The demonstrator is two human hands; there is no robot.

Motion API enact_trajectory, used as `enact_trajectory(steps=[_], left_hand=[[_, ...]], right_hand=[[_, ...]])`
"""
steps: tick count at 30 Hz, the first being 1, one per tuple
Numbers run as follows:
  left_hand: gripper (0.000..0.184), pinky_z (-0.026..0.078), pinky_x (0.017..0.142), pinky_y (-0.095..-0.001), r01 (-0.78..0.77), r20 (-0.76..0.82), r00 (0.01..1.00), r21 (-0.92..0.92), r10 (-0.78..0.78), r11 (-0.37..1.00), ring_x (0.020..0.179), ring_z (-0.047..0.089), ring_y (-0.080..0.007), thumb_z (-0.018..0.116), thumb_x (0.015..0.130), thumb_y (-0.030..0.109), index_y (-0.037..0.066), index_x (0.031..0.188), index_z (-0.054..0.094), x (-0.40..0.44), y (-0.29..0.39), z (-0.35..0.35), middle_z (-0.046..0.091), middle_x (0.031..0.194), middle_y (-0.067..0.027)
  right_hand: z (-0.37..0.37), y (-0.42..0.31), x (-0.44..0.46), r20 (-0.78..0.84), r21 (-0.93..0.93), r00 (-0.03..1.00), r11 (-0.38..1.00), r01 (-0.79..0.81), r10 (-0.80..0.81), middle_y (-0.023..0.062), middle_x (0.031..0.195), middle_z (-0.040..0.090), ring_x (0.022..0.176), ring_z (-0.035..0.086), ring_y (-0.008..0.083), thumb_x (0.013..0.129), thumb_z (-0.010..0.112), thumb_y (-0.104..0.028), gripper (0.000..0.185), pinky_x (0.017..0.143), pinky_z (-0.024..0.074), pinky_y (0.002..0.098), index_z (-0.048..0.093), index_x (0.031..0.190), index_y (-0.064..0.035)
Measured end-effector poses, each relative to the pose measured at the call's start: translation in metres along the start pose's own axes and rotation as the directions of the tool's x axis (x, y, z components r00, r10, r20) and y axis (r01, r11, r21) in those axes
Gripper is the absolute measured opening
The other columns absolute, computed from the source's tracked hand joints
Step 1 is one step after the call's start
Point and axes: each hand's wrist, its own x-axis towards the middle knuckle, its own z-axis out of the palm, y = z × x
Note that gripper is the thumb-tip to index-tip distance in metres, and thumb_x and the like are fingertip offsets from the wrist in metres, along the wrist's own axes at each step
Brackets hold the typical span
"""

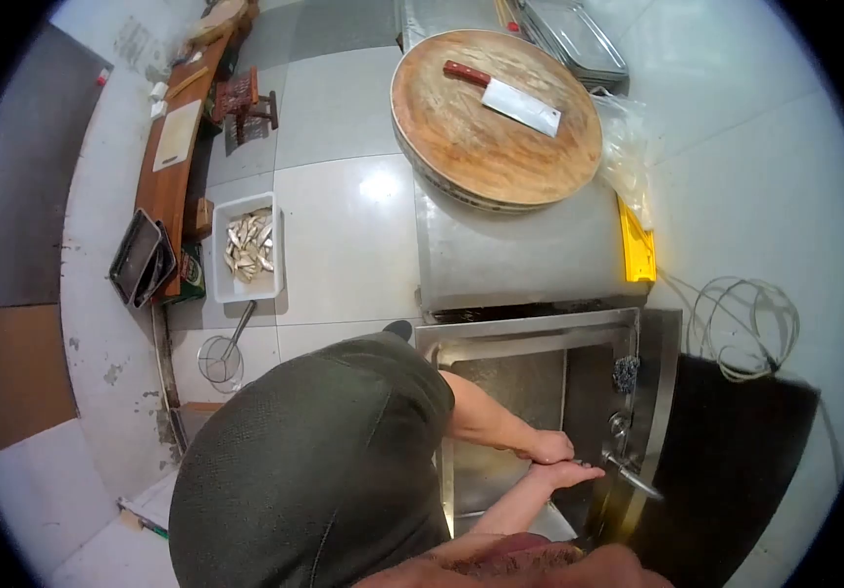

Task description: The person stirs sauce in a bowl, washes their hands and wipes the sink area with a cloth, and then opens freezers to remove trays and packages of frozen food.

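Note:
Both hands are over the steel sink (510, 392), close to the faucet (633, 477) on its right side. My left hand (549, 446) is curled, lying against my right hand; whatever its fingers close on is hidden. Just below it, my right hand (571, 474) is stretched out flat, fingertips pointing at the faucet's spout. A small dark spot shows between the two hands, too small to name. Beyond the hands, a metal scouring pad (626, 373) rests on the sink's edge.
A cleaver (522, 106) lies on a round wooden chopping block (442, 127) atop the steel counter (510, 255). A white bin (280, 279) of small fish (248, 245) and a strainer (218, 360) are on the floor. A coiled hose (750, 333) lies beyond the sink.

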Motion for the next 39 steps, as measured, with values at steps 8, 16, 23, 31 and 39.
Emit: enact_trajectory(steps=[8,16,23,31,39], left_hand=[[0.045,0.047,0.085,-0.0446,0.043,-0.116,0.993,0.169,-0.023,0.985,0.094,0.061,-0.0380,0.041,0.094,0.039,0.002,0.094,0.067,0.003,0.013,0.023,0.065,0.100,-0.0213],[0.036,0.050,0.065,-0.0384,0.099,-0.316,0.948,0.213,-0.028,0.972,0.064,0.061,-0.0210,0.054,0.090,0.030,-0.002,0.084,0.068,0.036,0.001,0.066,0.066,0.074,-0.0186],[0.033,0.048,0.064,-0.0356,0.131,-0.407,0.911,0.142,-0.063,0.981,0.063,0.056,-0.0146,0.056,0.087,0.028,-0.003,0.081,0.067,0.059,0.028,0.093,0.063,0.068,-0.0151],[0.036,0.050,0.084,-0.0407,0.253,-0.328,0.943,0.617,-0.048,0.745,0.095,0.064,-0.0345,0.049,0.083,0.030,0.003,0.096,0.068,0.050,-0.172,0.083,0.064,0.101,-0.0229],[0.033,0.047,0.080,-0.0329,0.325,-0.172,0.941,0.213,-0.292,0.921,0.094,0.061,-0.0214,0.049,0.087,0.023,-0.001,0.103,0.064,0.034,-0.130,0.115,0.065,0.104,-0.0160]], right_hand=[[-0.044,0.010,0.064,0.098,0.020,0.994,0.998,0.056,-0.058,0.0137,0.141,0.040,0.123,0.044,0.0335,0.090,0.033,-0.065,0.068,0.101,0.0370,0.0462,0.042,0.139,-0.0185],[-0.081,0.025,0.148,0.286,0.227,0.957,0.974,-0.013,-0.054,0.0126,0.149,0.029,0.136,0.029,0.0290,0.095,0.032,-0.057,0.070,0.111,0.0223,0.0438,0.036,0.140,-0.0028],[-0.083,-0.011,0.159,0.344,0.293,0.938,0.947,-0.132,0.024,0.0163,0.147,0.031,0.136,0.029,0.0275,0.095,0.028,-0.058,0.075,0.111,0.0213,0.0417,0.030,0.141,0.0008],[-0.186,0.164,0.242,0.110,-0.085,0.975,0.979,-0.183,0.192,0.0138,0.150,0.028,0.132,0.033,0.0252,0.099,0.030,-0.046,0.063,0.111,0.0228,0.0352,0.030,0.143,-0.0009],[-0.194,0.099,0.174,0.225,0.029,0.854,0.873,-0.487,0.469,0.0080,0.129,0.049,0.122,0.045,0.0205,0.098,0.032,-0.053,0.058,0.099,0.0370,0.0348,0.042,0.132,-0.0075]])
